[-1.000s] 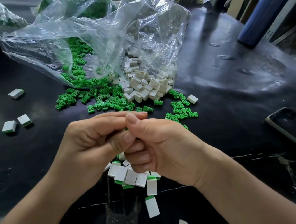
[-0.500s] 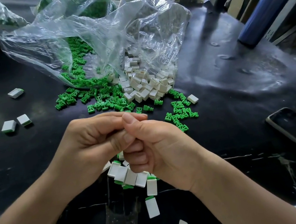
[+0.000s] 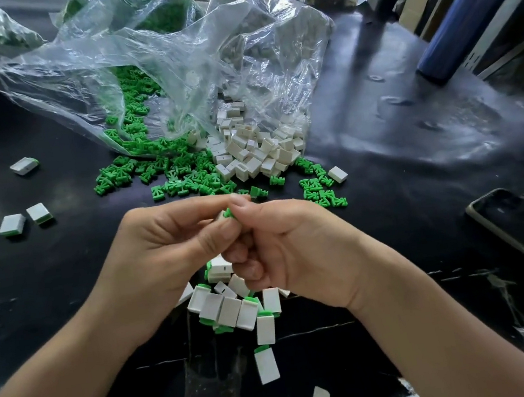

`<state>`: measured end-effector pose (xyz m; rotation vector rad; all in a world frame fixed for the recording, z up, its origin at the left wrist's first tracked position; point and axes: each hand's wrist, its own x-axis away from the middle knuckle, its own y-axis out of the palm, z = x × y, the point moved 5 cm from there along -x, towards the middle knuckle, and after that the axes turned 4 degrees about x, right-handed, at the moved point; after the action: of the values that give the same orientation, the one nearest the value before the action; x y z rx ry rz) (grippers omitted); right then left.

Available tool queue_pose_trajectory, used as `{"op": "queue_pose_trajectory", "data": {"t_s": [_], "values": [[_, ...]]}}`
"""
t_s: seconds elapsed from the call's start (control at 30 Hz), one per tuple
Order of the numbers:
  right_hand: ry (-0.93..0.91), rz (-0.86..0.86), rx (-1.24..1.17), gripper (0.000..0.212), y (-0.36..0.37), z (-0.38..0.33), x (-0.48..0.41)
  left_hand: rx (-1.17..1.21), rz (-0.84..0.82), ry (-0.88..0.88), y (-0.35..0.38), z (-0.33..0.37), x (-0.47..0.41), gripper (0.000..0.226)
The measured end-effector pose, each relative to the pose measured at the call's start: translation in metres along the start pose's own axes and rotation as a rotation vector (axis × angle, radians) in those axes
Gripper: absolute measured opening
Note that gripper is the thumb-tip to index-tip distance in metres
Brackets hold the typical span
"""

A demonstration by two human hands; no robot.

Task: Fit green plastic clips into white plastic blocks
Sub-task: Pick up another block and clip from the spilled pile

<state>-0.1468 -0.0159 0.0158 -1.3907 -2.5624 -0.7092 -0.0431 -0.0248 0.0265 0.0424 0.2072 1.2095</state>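
Two hands meet above the black table (image 3: 381, 156), knuckles almost touching. Right hand (image 3: 294, 250) has thumb and forefinger pinched on one green clip (image 3: 228, 213), a small bright-green plastic piece of which only the head shows; its other fingers are curled into the palm. Left hand (image 3: 168, 254) is curled too, thumb and forefinger closed on a white block (image 3: 219, 218) that touches the clip (just a pale corner peeks out, the rest is hidden by the fingers). Below the hands lies a heap of fitted blocks (image 3: 232, 309), flat white rectangles each with a green edge at one end; three more lie well apart at the left. Farther back a clear plastic bag (image 3: 169, 60) spills its load onto the table: loose green clips (image 3: 164, 174), small T-like shapes, on the left, and bare white blocks (image 3: 258, 155), some showing a narrow slot, just beside them on the right. A blue bottle (image 3: 460, 15) stands at the far right
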Motion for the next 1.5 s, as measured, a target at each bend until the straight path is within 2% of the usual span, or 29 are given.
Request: {"op": "queue_pose_trajectory", "data": {"t_s": [0.1, 0.27, 0.5, 0.67, 0.87, 0.97, 1.2, 1.3, 1.5], "values": [[0.010, 0.010, -0.028, 0.025, -0.0014, -0.0003, -0.0002, 0.114, -0.076, -0.057, -0.0030, -0.0028, 0.0001, 0.038], [0.006, 0.032, 0.015, 0.028, -0.0008, 0.0008, -0.0014, 0.149, -0.001, -0.126, -0.0077, -0.0070, -0.0012, 0.027], [-0.032, 0.070, 0.078, 0.028, -0.0016, 0.0003, -0.0014, 0.080, 0.059, -0.140, -0.0100, -0.0071, 0.0014, 0.032], [-0.048, 0.092, 0.167, 0.048, -0.0047, 0.0004, -0.0026, 0.040, 0.068, -0.142, -0.0088, -0.0086, 0.0017, 0.032], [-0.070, 0.125, 0.202, 0.040, -0.0093, 0.0000, -0.0032, 0.049, 0.023, -0.165, -0.0069, -0.0086, 0.0011, 0.024], [-0.084, 0.127, 0.212, 0.036, -0.0083, -0.0008, -0.0025, 0.046, 0.004, -0.175, -0.0067, -0.0078, 0.0004, 0.028], [-0.105, 0.168, 0.261, 0.038, -0.0055, -0.0005, -0.0033, 0.046, 0.031, -0.193, -0.0069, -0.0103, 0.0014, 0.025], [-0.106, 0.127, 0.209, 0.032, -0.0028, -0.0017, -0.0025, 0.042, 0.025, -0.184, -0.0062, -0.0102, 0.0010, 0.031], [-0.094, 0.056, 0.033, 0.019, -0.0023, -0.0036, -0.0001, 0.071, -0.021, -0.158, -0.0028, -0.0076, -0.0007, 0.030]]}}
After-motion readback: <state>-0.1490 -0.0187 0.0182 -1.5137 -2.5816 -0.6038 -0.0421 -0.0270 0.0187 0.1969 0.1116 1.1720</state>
